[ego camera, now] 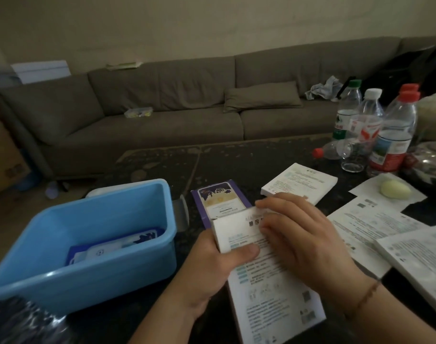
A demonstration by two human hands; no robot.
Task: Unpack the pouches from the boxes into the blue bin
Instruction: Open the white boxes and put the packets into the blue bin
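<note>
A blue bin [45, 266] stands on the dark table at the left; pouches [107, 249], white and blue, lie on its bottom. My left hand [212, 264] grips the left side of a white box [269, 289], thumb on its printed top face. My right hand [303, 239] lies across the far end of that box, fingers curled at its open flap. A purple box [219, 199] sits just behind it, and another white box [301, 182] lies farther back.
Printed leaflets [370, 227] and a further white box [420, 261] cover the table at the right. Several plastic bottles [395, 135] stand at the back right, one lying down. A pale oval object [395, 189] rests on paper. A grey sofa [162, 108] runs behind the table.
</note>
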